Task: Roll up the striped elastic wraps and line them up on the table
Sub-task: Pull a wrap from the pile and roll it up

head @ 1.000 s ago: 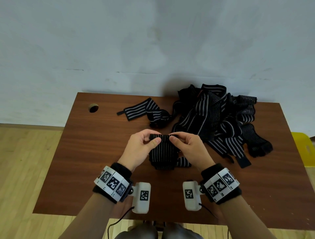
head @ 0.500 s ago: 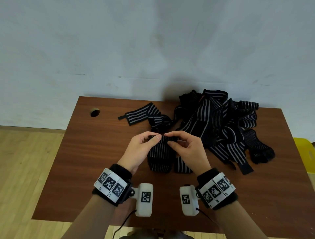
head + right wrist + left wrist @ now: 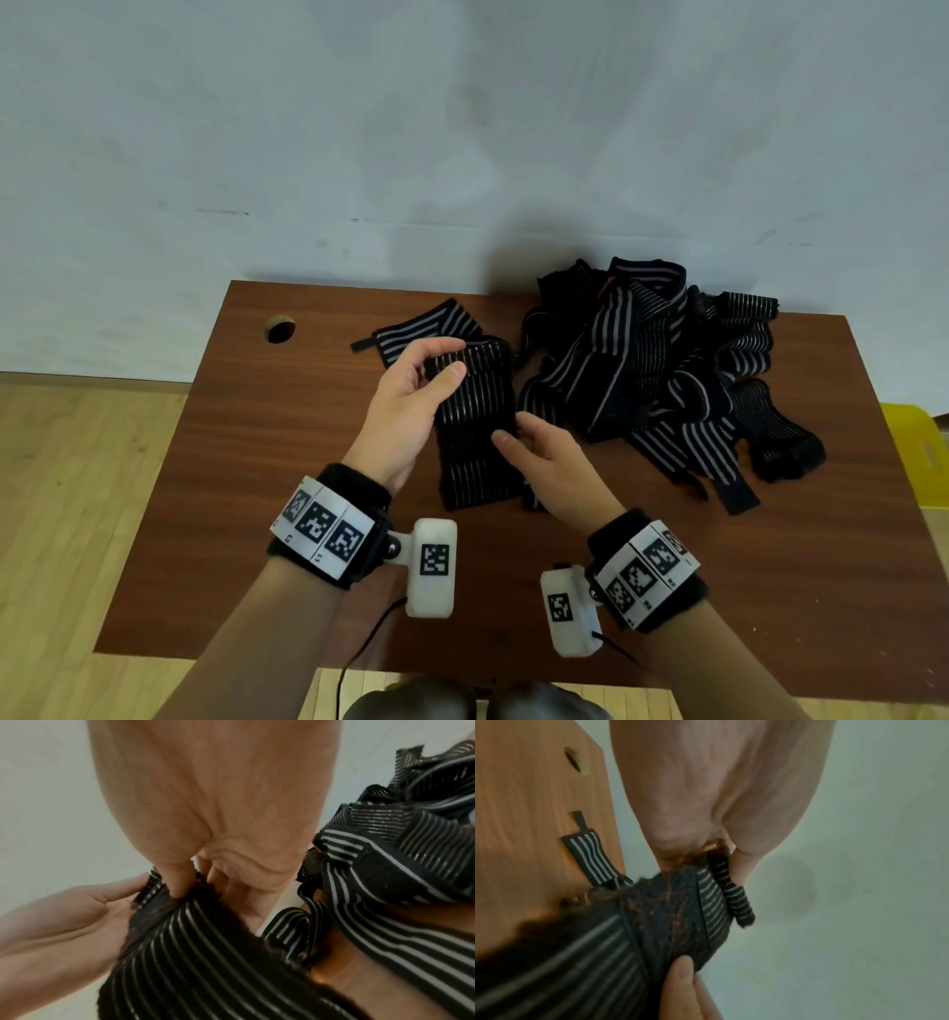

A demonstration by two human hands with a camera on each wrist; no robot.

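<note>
A black elastic wrap with thin pale stripes (image 3: 475, 411) hangs in front of me, its lower end resting on the brown table (image 3: 215, 462). My left hand (image 3: 436, 367) pinches its top end, which the left wrist view shows curled into a small roll (image 3: 732, 894). My right hand (image 3: 513, 429) pinches the wrap's right edge about halfway down, thumb in front (image 3: 180, 882) and fingers behind. A tangled pile of more striped wraps (image 3: 667, 370) lies at the back right. One wrap (image 3: 426, 334) lies flat behind my left hand.
A round cable hole (image 3: 280, 329) is cut into the table's back left corner. The grey wall (image 3: 462, 128) stands right behind the table. A yellow object (image 3: 919, 452) sits off the table's right edge. Bare wood shows to the left and along the front.
Both hands pinched the wrap's top edge side by side before. Now my left hand has lifted that end up and away, and my right hand has moved down to the wrap's middle.
</note>
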